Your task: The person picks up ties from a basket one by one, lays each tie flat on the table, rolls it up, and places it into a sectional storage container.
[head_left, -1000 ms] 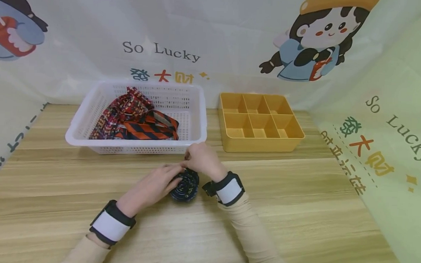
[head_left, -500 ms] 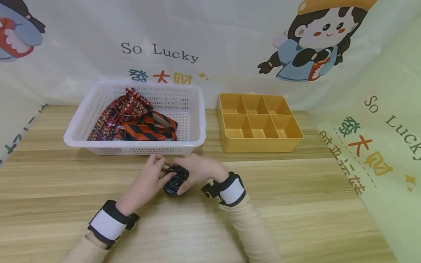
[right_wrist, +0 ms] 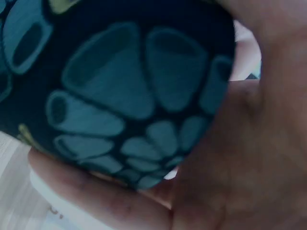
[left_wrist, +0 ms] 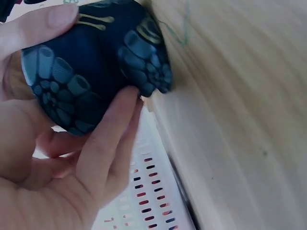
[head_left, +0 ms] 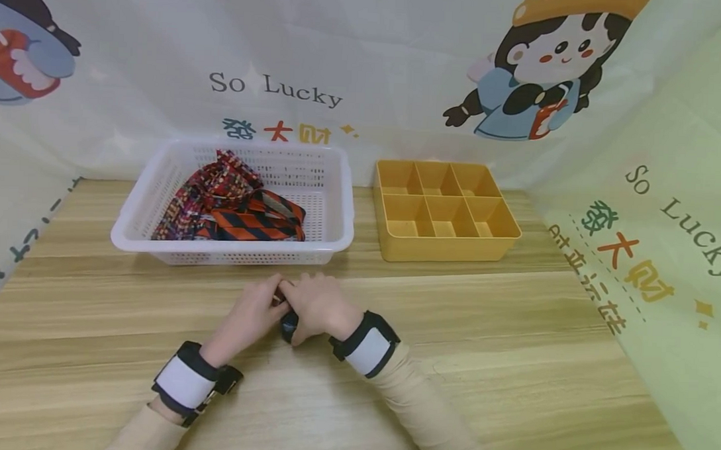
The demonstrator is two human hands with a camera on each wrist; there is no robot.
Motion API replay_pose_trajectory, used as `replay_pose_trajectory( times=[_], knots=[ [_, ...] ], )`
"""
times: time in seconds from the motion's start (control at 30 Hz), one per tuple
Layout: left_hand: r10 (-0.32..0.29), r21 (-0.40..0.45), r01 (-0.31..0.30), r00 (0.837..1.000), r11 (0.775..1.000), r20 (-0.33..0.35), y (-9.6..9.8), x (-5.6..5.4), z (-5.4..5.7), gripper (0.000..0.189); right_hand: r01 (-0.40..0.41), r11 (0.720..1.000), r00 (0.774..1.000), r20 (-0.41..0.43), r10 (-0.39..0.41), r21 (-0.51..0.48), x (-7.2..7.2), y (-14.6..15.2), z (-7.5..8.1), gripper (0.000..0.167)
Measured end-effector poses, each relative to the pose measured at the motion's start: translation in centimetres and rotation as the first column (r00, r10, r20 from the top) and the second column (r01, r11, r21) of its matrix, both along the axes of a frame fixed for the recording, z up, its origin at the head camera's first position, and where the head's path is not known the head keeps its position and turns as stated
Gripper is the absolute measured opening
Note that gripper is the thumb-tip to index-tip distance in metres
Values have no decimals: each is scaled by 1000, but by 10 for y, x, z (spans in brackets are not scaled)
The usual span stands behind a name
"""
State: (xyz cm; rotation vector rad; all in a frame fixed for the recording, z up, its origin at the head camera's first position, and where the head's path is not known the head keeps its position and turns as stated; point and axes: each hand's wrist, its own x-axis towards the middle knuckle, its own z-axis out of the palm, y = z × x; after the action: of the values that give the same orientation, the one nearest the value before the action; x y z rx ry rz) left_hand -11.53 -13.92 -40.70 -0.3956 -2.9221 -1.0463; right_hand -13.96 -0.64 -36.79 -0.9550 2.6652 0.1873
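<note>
A rolled-up necktie (head_left: 288, 326), dark navy with a teal flower pattern, sits between both hands just over the wooden table. My left hand (head_left: 248, 317) grips it from the left; in the left wrist view its thumb lies on the upper side of the rolled necktie (left_wrist: 98, 60) and the fingers curl against the lower side. From the right, my right hand (head_left: 318, 307) wraps round the roll, covering most of it in the head view. The right wrist view has the patterned cloth of the necktie (right_wrist: 139, 81) up close, with fingers and palm around its edge.
Behind the hands stands a white perforated basket (head_left: 231, 248) with a red checked cloth (head_left: 221, 184) and an orange-and-navy striped necktie (head_left: 256, 223) inside. To its right is a yellow box (head_left: 449, 249) with several compartments. A printed curtain (head_left: 395, 74) hangs behind them.
The necktie roll, lying flat with its spiral facing up a second ago, is now mostly hidden between the hands, slightly to the left. The right hand has come round it from its far edge.
</note>
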Motion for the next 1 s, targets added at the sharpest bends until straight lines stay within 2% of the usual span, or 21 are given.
replay_pose_trajectory(
  times=[0.17,0.3,0.4,0.5,0.63,0.73,0.83,0.93,1.0],
  knots=[
    [-33,31,33,999,999,-2,5,-3,-3,20,-17,998,1000,10,18,-62,-7,16,4,69],
    [-102,115,104,995,988,-24,12,-4,-4,25,-19,991,1000,-4,19,-129,-11,40,14,72],
    [-156,160,164,986,973,-58,21,-5,-2,31,14,988,1000,-24,-18,-157,-11,63,23,78],
    [-192,146,204,977,968,-90,34,-9,1,32,67,983,996,-39,-75,-173,-10,87,28,73],
    [-229,45,237,963,970,-140,57,-15,5,27,134,976,988,-46,-144,-172,-10,119,30,67],
    [-269,-67,261,941,963,-205,76,-23,8,28,178,971,982,-40,-187,-162,-13,139,29,66],
    [-342,-150,312,903,938,-260,97,-35,9,35,218,963,975,-16,-224,-160,-17,154,29,68],
    [-416,-234,358,866,904,-279,117,-50,7,47,244,956,969,1,-247,-161,-21,164,31,72],
    [-435,-302,353,858,886,-272,127,-59,8,53,254,953,967,7,-256,-163,-23,168,33,73]
  ],
)
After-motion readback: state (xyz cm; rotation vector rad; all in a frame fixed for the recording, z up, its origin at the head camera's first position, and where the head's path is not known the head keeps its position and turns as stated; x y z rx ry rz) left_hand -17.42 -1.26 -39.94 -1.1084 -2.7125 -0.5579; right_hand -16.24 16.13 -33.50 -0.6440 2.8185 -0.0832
